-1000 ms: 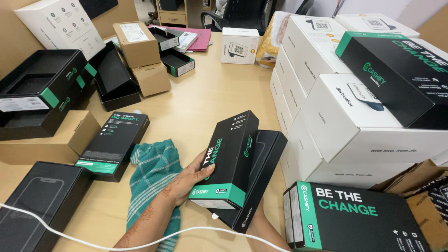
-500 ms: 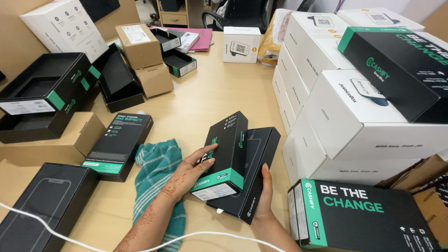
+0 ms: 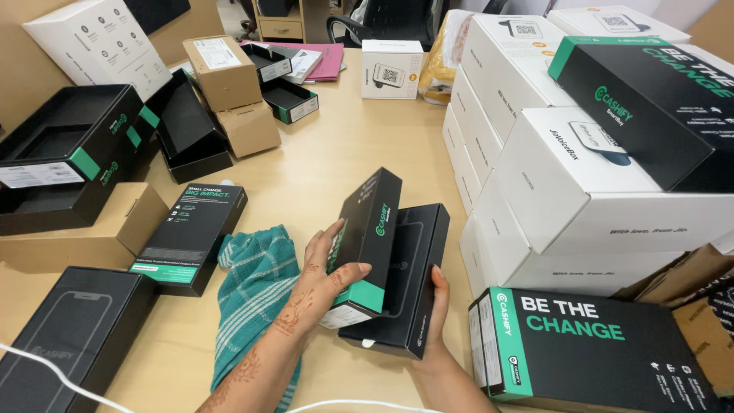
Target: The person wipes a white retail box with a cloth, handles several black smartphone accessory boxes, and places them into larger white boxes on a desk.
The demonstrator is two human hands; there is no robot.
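- Landmark = black box tray (image 3: 409, 283), lying flat on the counter (image 3: 321, 160), near edge, centre.
- right hand (image 3: 437, 321): grip wrapped round the tray's near right corner, fingers up its right side, thumb hidden underneath.
- left hand (image 3: 325, 287): grip closed on the black-and-green sleeve box (image 3: 367, 245), thumb across its green lower end, fingers behind its left face.
- Sleeve box: sits over the tray's left half, tilted up on edge. Long axis runs near-left to far-right; green band end points at the person, plain black end points away.
- Tray long axis roughly parallel to the sleeve box. Can't tell if the two touch.
- Left of tray: teal striped cloth (image 3: 256, 306), just beside the left wrist; beyond it a flat black box with green strip (image 3: 187, 237).
- Right of tray: big black-and-green carton (image 3: 596, 344), close; behind it a stack of white cartons (image 3: 566, 199).
- Far beyond tray: small white box (image 3: 391, 69), brown cardboard boxes (image 3: 229, 92).
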